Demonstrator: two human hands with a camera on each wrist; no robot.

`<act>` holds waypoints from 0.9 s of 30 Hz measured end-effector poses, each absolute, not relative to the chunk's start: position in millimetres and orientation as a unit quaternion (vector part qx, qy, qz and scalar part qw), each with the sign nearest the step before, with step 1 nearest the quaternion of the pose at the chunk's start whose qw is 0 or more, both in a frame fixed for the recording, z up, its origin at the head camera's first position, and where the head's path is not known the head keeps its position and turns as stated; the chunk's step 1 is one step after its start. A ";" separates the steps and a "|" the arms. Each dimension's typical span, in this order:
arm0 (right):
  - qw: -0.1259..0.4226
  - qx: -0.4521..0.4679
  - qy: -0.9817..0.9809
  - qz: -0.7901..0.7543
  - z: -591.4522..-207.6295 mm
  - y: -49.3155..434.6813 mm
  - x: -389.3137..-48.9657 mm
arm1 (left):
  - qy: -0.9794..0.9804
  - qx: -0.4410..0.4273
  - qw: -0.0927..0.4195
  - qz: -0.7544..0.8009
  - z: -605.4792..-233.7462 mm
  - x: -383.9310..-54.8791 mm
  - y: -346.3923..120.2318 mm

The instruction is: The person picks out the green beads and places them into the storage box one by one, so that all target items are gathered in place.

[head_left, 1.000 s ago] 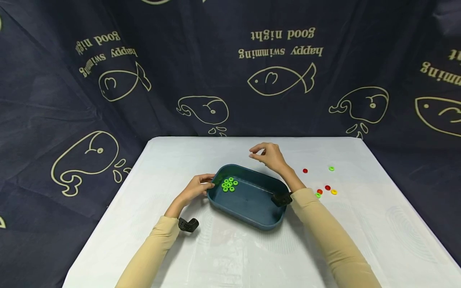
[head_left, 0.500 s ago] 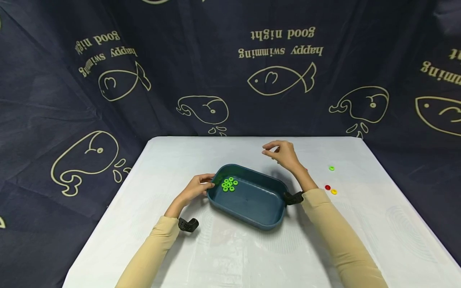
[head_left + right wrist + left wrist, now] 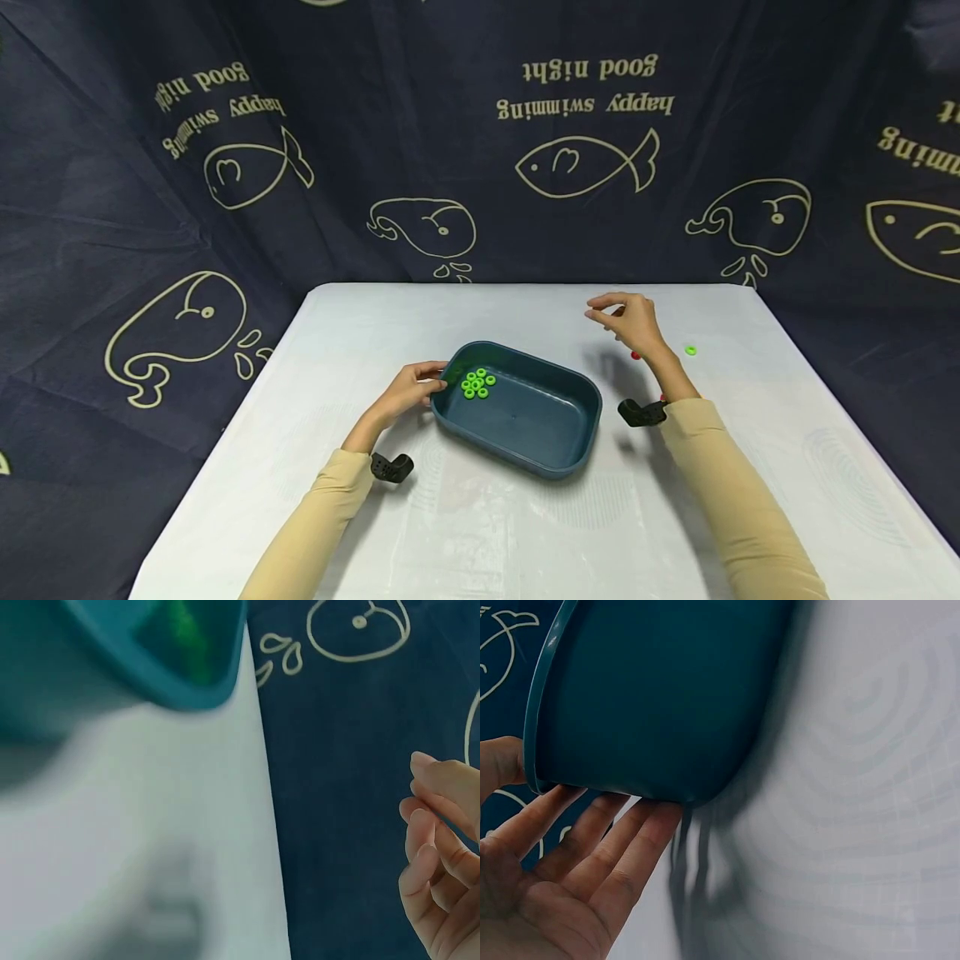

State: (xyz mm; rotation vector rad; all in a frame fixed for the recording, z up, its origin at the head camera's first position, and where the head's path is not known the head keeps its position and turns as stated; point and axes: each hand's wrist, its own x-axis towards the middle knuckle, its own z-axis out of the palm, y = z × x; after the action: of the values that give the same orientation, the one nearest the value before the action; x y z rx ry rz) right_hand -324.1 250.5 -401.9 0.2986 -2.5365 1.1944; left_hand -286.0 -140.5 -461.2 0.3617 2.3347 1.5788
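Observation:
A dark teal rectangular plastic bin [image 3: 536, 425] rests at an angle on the white table. Inside its left end lies a cluster of small bright green rings [image 3: 477, 385]. My left hand [image 3: 411, 387] grips that end; the left wrist view shows the fingers [image 3: 630, 844] against the outer wall and the thumb at the rim. Right of the bin, my right hand [image 3: 633, 321] hovers over the table, its fingers loosely curved with nothing visible between them. Under the right forearm, a small red ring [image 3: 635, 356] is partly hidden.
A green ring [image 3: 691, 351] lies on the table [image 3: 750, 467] right of my right wrist. Another bit of red [image 3: 663, 398] peeks out beside the black wrist camera [image 3: 642, 413]. A dark cloth [image 3: 480, 242] with fish drawings hangs behind the table.
My right hand has moved to the right, from above the bin's far side to beyond its right end. The forearm now covers some of the loose rings. Left hand and bin stay put.

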 end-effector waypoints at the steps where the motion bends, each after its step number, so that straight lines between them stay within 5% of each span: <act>1: 0.163 0.102 -0.889 0.415 -402.2 254.1 -323.7 | 0.813 0.128 0.150 0.549 -461.6 -286.4 -140.8; 27: 0.165 -0.037 -0.922 0.349 -428.4 355.3 -306.3 | 0.797 0.132 0.162 0.567 -457.6 -285.3 -140.8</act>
State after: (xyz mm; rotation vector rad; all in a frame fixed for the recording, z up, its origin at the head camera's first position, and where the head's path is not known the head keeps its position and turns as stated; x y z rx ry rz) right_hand -306.3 355.3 -428.4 -0.1051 -2.6273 0.9942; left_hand -285.3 -140.8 -457.6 0.3765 2.2729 1.6182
